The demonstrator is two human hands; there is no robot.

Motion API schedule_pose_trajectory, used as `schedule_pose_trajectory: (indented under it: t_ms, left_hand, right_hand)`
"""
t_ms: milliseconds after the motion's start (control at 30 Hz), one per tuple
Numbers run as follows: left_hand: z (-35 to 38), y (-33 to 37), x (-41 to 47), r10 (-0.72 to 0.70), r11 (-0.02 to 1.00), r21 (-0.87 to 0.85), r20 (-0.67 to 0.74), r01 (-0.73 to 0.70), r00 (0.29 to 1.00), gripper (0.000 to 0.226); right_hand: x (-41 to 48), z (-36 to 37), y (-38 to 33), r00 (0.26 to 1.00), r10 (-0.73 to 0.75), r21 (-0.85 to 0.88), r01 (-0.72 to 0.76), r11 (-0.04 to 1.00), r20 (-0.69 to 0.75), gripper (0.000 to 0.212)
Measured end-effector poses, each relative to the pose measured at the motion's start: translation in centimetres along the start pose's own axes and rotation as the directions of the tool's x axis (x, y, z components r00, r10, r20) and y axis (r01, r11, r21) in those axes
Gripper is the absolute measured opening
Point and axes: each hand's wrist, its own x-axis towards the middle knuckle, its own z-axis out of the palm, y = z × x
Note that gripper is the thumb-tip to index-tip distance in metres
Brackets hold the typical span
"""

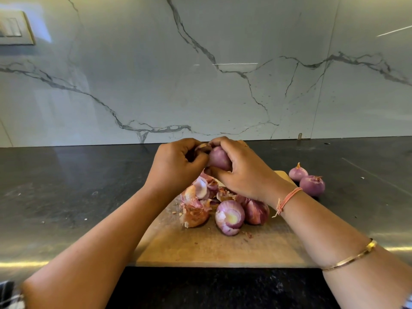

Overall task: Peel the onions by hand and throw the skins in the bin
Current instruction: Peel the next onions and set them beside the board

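Right grip (pixel 243 175) curled round onion (pixel 219 159), left grip (pixel 178 167) pinching skin (pixel 203 147) at its 10 o'clock; skin likely papery, tears easily, so pinch loose edge.

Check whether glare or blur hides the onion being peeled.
Head view: the held onion is sharp, evenly lit; glare streaks lie only on the marble backsplash and countertop; the switch plate, top left, is washed out; frame edges bow.

A glossy white marble wall (pixel 223 41) with grey veins rises behind a dark, polished stone countertop (pixel 66 175). A pale switch plate (pixel 15 27) sits on the wall, upper left. Thin streaks of light (pixel 236 63) glint off the marble.
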Motion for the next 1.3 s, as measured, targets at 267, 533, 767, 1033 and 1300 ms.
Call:
schedule_pose_trajectory:
  t_ms: [267, 533, 767, 1033, 1300]
  left_hand:
    - [0.0, -0.5, 0.2, -0.119, 0.993, 0.027, 0.037, 0.118, 0.992, 0.020]
    - [-0.3, -0.2, 0.1, -0.140, 0.988, 0.100, 0.206, 0.122, 0.969, 0.018]
    - [-0.1, 0.1, 0.1, -0.058, 0.998, 0.009, 0.120, 0.058, 0.991, 0.014]
    - [0.3, 1.1, -0.4, -0.122, 0.940, -0.286, 0.230, 0.187, 0.965, 0.042]
    - [0.1, 1.0, 0.0, -0.248, 0.790, -0.515, 0.228, 0.333, 0.942, 0.059]
  right_hand:
    - [-0.1, -0.6, -0.2, 0.996, 0.087, 0.100, -0.084, 0.991, -0.023, 0.054]
    - [0.3, -0.8, -0.2, 0.958, 0.282, 0.470, -0.222, 0.854, -0.060, 0.027]
    - [0.1, -0.8, -0.2, 0.963, 0.263, 0.333, -0.227, 0.915, -0.066, 0.035]
    - [0.0, -0.6, -0.2, 0.996, 0.085, 0.050, -0.083, 0.995, -0.039, 0.038]
    - [-0.1, -0.7, -0.5, 0.999, 0.024, 0.129, -0.018, 0.991, -0.041, 0.058]
